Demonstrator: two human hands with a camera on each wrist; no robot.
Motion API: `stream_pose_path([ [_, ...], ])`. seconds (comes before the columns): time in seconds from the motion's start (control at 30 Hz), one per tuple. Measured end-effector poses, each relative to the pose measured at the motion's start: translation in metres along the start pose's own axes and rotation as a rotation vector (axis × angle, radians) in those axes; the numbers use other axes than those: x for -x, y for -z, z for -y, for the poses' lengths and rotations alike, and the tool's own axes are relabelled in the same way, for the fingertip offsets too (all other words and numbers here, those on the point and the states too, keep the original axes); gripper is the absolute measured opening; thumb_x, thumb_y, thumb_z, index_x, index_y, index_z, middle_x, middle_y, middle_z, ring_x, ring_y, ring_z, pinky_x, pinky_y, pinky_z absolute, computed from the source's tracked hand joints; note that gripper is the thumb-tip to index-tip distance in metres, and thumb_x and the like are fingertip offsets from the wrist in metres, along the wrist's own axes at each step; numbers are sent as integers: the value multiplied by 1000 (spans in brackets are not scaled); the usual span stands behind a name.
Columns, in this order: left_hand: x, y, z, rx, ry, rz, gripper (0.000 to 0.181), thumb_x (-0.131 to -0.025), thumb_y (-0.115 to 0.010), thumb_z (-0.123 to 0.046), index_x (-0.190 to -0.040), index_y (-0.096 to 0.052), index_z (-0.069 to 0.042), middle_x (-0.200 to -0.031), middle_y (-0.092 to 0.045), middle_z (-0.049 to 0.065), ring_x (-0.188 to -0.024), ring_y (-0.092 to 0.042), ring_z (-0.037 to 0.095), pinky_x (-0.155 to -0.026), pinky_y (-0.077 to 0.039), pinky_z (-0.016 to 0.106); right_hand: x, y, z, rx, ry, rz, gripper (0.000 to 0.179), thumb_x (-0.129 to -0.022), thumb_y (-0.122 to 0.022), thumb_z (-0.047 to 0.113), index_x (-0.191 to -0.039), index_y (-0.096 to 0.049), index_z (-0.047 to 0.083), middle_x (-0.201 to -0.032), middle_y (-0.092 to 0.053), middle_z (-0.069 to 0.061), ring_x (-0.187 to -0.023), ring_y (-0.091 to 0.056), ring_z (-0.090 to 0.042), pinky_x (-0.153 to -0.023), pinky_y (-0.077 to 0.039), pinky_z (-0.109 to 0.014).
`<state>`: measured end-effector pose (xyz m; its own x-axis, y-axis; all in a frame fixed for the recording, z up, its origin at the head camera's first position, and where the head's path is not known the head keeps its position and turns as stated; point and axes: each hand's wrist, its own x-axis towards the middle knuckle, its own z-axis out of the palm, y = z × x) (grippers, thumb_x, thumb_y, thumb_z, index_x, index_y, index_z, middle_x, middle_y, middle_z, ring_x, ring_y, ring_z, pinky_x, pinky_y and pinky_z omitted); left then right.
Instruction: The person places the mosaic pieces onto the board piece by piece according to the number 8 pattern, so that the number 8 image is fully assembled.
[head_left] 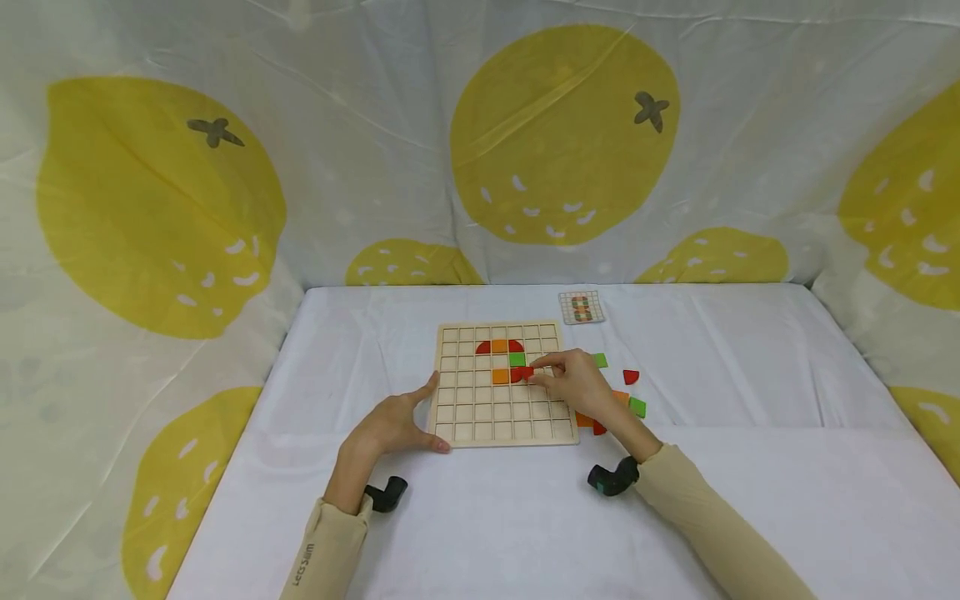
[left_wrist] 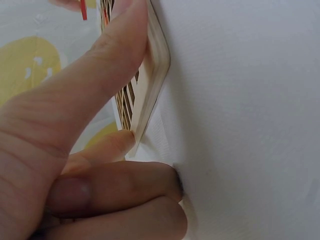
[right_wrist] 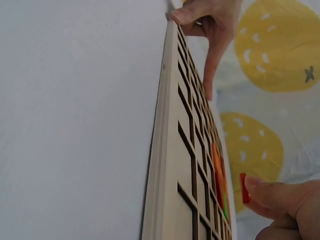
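Observation:
A light wooden grid board lies on the table, with several coloured pieces set in its cells. Among them are an orange square between two red rounded pieces, a green square, and lower down an orange square beside a red piece. Over the board, my right hand pinches a small red piece between thumb and forefinger. My left hand steadies the board's near left corner, its extended thumb on the corner and its forefinger against the left edge; the remaining fingers bend beside the board.
Right of the board lie loose pieces: a red one, green squares and orange ones partly hidden by my right forearm. A small pattern card lies behind the board. White cloth with yellow fruit prints hangs behind the table.

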<state>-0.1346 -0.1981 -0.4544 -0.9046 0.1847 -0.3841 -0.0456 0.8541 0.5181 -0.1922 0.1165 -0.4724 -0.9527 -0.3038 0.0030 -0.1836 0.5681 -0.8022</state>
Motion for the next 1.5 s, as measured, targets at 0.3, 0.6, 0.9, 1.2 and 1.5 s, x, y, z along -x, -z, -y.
stream_pose_path([
  [0.3,0,1,-1,-7,2,2,123,-68,-95,-46,-166,-23,-27,-160,-43,25,-146,-45,45,-113,-42,61,-16,-36,21,-21,21,41,27,-90,-82,18,-112,-80,4,-54,-34,5,-51,-33,-10,-51,-25,-21],
  [0.6,1,1,-1,-10,11,9,123,-68,-95,-46,-166,-23,-27,-159,-44,25,-145,-47,44,-112,-43,60,-24,-54,29,42,58,14,24,-89,-82,19,-110,-81,6,-69,-57,-1,-59,-37,-9,-54,-28,-22],
  [0.9,2,2,-4,-22,15,17,122,-69,-94,-47,-166,-22,-28,-159,-44,25,-144,-46,46,-112,-43,61,-25,-56,28,76,88,21,24,-90,-82,16,-112,-81,7,-59,-39,5,-50,-31,-8,-50,-23,-20],
  [1.2,1,3,-3,-30,18,19,122,-70,-94,-48,-166,-22,-28,-159,-45,26,-144,-47,46,-112,-43,61,-28,-59,28,62,70,10,24,-90,-81,17,-113,-81,8,-64,-49,4,-52,-32,-8,-50,-23,-22],
  [1.5,0,1,-1,-33,10,5,122,-68,-95,-48,-165,-24,-28,-158,-45,26,-143,-48,46,-110,-45,61,-31,-60,27,71,62,6,24,-91,-80,18,-113,-81,10,-56,-36,6,-49,-28,-6,-48,-21,-22],
])
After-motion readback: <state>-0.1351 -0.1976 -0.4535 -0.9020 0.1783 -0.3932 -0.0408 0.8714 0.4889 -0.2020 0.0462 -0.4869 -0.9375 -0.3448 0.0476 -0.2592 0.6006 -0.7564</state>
